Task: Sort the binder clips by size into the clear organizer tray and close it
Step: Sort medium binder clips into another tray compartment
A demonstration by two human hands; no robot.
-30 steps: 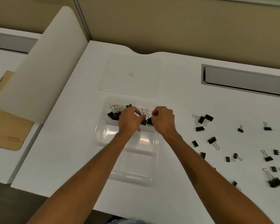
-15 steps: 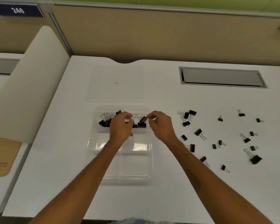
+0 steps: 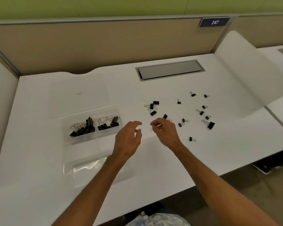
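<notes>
clear glossy tray (image 3: 91, 168) holds black wire-looped clips (image 3: 83, 129)

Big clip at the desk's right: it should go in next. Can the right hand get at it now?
Probably yes. The big clip lies uncovered on the desk, right of the right hand; only two small clips lie between. The hand may be holding something, though.
</notes>
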